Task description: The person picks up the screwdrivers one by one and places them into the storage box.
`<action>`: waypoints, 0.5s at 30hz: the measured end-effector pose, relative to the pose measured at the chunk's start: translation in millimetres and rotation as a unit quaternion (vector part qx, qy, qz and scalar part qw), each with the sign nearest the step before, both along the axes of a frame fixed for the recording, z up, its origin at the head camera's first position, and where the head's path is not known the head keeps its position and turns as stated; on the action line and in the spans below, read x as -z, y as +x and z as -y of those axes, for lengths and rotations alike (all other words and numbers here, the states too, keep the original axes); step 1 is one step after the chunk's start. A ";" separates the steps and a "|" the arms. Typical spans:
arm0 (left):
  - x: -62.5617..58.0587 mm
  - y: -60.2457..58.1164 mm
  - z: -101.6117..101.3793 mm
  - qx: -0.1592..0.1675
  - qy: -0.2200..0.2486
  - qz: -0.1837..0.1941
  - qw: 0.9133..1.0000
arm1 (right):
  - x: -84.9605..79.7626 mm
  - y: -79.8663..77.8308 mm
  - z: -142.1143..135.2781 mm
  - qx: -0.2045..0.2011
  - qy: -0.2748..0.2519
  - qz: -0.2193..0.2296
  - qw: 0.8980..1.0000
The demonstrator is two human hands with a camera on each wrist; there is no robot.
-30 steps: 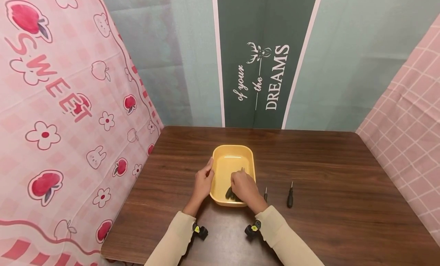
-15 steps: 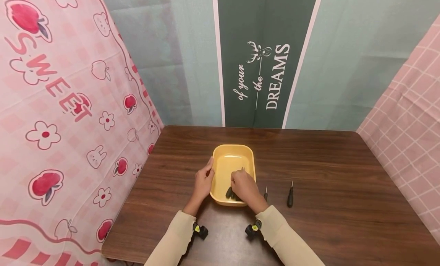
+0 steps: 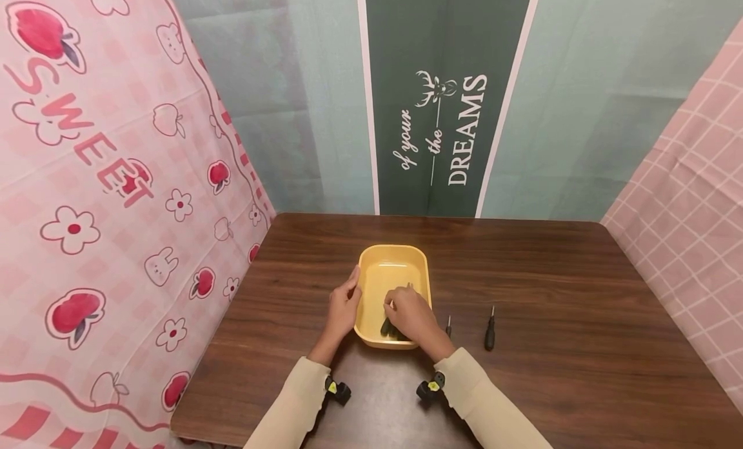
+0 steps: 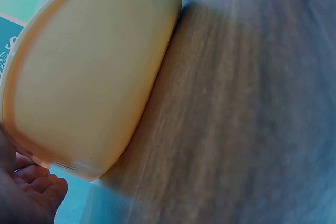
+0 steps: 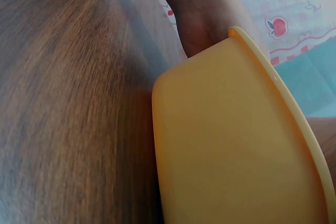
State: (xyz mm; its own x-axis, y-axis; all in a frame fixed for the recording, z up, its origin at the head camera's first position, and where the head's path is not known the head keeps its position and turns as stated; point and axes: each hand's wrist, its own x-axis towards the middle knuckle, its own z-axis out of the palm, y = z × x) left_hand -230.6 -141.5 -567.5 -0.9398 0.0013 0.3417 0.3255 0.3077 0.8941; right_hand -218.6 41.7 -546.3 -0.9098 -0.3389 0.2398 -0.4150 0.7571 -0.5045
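A yellow plastic bin (image 3: pixel 380 278) stands on the table with several black-handled screwdrivers (image 3: pixel 386 328) at its near end. My left hand (image 3: pixel 344 307) holds the bin's left rim, thumb on top and fingers curled along the outer wall. In the left wrist view those fingers (image 4: pixel 44 182) show beside the bin's corner. My right hand (image 3: pixel 409 312) is inside the bin over the screwdrivers, its fingers bent; a thin metal shaft pokes out beyond it. Whether those fingers grip a screwdriver is hidden, and in the right wrist view the bin wall covers them.
Right of the bin, a black screwdriver (image 3: pixel 490 333) lies on the brown wooden table (image 3: pixel 551 294). Another screwdriver (image 3: pixel 449 325) lies closer, partly behind my right wrist. Printed cloths hang at the back (image 3: pixel 325 113) and on both sides of the table.
My right hand has shifted slightly left inside the bin and its fingers have loosened a little, with a gap now showing by the thumb. The left hand and the bin stay put.
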 end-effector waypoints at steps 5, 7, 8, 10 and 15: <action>1.9 0.2 0.6 -0.001 0.002 -0.005 1.000 | 2.1 1.3 -0.2 -0.005 -0.004 -0.020 1.000; 2.2 0.7 0.5 -0.001 0.002 -0.009 1.000 | 2.2 2.0 -0.5 -0.007 -0.012 -0.030 0.999; 2.2 1.0 0.5 0.000 0.003 -0.010 1.000 | 2.2 2.2 -0.7 -0.007 -0.016 -0.035 0.999; 2.2 1.1 0.5 0.000 0.002 -0.012 1.000 | 2.6 2.3 -1.2 -0.007 -0.028 -0.044 0.999; 3.2 1.3 1.0 0.002 -0.005 -0.006 1.000 | 3.9 3.1 -2.7 -0.013 -0.056 -0.058 0.997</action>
State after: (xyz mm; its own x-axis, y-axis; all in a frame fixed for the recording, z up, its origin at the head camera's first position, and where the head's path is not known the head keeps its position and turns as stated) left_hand -229.3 -142.4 -570.8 -0.9357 0.0095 0.3527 0.3375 0.3160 0.8867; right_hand -215.5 44.4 -550.1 -0.8644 -0.3276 0.3815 -0.4952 0.6861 -0.5330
